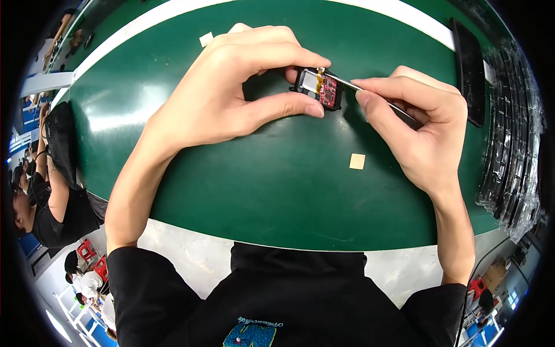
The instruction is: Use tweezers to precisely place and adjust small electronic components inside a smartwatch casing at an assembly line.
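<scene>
My left hand (234,87) pinches a small black electronic device (330,92) between thumb and fingers, above the table. Its case is uncovered: a red circuit board, a silvery-white rectangular part and a yellow-orange ribbon show inside. In my right hand (419,118) is a slim metal tool (346,82), like tweezers or a pick; its exact kind I cannot tell. The tool's tip touches or nearly touches the upper edge of the device, near the yellow ribbon. A small cream square (357,161) lies on the green table (277,185) below the device.
Another pale square (206,39) lies beyond my left hand. Stacked clear plastic trays (506,139) and a black tray-like object (467,72) line the right side. At the left edge are a black mesh object (60,139) and a person in black (58,208).
</scene>
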A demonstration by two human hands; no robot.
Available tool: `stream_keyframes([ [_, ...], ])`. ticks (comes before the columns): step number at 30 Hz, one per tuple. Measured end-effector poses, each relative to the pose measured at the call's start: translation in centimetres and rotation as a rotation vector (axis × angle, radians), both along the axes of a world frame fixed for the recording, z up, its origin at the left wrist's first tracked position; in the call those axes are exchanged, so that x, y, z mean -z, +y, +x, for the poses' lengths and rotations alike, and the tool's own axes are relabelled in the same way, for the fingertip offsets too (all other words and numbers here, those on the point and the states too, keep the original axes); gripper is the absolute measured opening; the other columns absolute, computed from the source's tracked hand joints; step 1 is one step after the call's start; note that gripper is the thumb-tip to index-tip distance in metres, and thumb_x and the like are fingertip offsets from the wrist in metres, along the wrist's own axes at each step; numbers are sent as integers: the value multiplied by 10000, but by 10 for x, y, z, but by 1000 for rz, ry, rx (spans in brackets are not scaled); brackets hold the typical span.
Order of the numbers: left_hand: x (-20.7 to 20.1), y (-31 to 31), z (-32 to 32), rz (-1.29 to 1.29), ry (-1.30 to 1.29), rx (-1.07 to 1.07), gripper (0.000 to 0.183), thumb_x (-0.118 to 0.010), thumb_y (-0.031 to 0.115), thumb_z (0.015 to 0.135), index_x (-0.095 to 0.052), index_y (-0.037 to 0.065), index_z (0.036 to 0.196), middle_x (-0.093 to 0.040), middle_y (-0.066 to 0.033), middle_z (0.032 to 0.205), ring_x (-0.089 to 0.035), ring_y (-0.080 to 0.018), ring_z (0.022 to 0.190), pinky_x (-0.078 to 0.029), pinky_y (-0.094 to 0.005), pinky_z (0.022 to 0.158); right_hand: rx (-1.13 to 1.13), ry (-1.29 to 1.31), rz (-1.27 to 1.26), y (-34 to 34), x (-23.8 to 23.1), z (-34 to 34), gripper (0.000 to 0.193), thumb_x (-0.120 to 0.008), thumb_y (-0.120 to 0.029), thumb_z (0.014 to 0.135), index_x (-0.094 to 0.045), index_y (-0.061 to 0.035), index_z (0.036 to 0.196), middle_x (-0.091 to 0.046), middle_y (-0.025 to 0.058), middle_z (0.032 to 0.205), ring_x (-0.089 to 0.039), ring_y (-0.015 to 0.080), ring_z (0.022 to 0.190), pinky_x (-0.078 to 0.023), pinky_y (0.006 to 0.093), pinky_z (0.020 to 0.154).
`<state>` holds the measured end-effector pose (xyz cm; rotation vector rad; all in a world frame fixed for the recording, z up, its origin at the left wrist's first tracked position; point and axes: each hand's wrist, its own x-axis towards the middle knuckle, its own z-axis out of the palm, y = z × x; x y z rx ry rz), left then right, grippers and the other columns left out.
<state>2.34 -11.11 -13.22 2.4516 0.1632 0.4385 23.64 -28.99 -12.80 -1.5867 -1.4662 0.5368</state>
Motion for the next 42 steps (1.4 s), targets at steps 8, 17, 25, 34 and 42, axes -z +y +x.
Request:
stream_keyframes([
  [8, 1, 3, -2, 2, -17, 20, 560, -957, 142, 777, -819, 62, 1315, -728, -53, 954, -616, -194, 844, -426, -341, 793, -11, -28, 41, 4, 5, -3, 149, -800, 59, 936, -866, 22, 1064, -601, -31, 704, -466, 9, 614, -281, 232, 546],
  [17, -5, -5, -1, -145, 24, -97, 512, -964, 99, 759, -800, 32, 1239, -757, -51, 1004, -497, -167, 782, -439, -316, 768, 6, -123, 170, -2, 11, 2, 251, -833, 103, 875, -872, 12, 1106, -617, -26, 724, -438, 13, 582, -285, 236, 528],
  [25, -4, 1, -1, -65, 15, -31, 462, -960, 77, 759, -789, 26, 1185, -758, -39, 1013, -482, -157, 760, -434, -302, 733, -22, -253, 236, 2, 12, -3, 292, -846, 116, 845, -875, 5, 1113, -627, -4, 723, -426, 34, 552, -306, 244, 517],
  [34, -2, 13, -4, -146, 20, 42, 489, -937, 58, 764, -808, 34, 1235, -780, -48, 1046, -485, -148, 762, -435, -297, 744, -43, -109, 153, 0, 11, -1, 222, -837, 77, 915, -872, 16, 1125, -673, 4, 740, -486, 35, 590, -324, 244, 537],
  [42, -2, 18, -5, -189, 34, 92, 494, -922, 73, 777, -810, 44, 1257, -804, -57, 1132, -497, -146, 786, -437, -299, 770, -47, -14, 19, -1, 3, 1, 186, -826, 53, 936, -881, 3, 1106, -673, -4, 725, -476, 26, 599, -292, 244, 540],
])
